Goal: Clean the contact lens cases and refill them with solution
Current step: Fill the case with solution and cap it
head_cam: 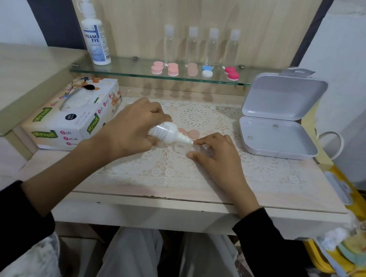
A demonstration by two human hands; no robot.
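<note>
**Refill under way: nozzle at the open case**

The left hand (133, 131) is wrapped round a small white solution bottle (167, 132), fingers curled over its body, tipping it so the nozzle points down and to the right. The right hand (216, 156) pinches the clear lens case (180, 147) at its right well between index finger and thumb, holding it flat on the lace mat (175, 172). The nozzle tip sits just above that pinched well, and the left well lies uncovered beside it. Whether either well holds liquid cannot be told. Two peach caps (193, 134) lie off the case, just behind it on the mat.

This looks like the refilling step for this one case. The next move calls for a light squeeze with the tip kept clear of the plastic, a short shift to the other well, then both caps screwed on.

Five capped cases (173, 69) stand on the glass shelf (139, 72) with four clear bottles (192, 46) and a large solution bottle (96, 38). A tissue box (72, 116) lies to the left, an open grey box (279, 131) to the right.
</note>
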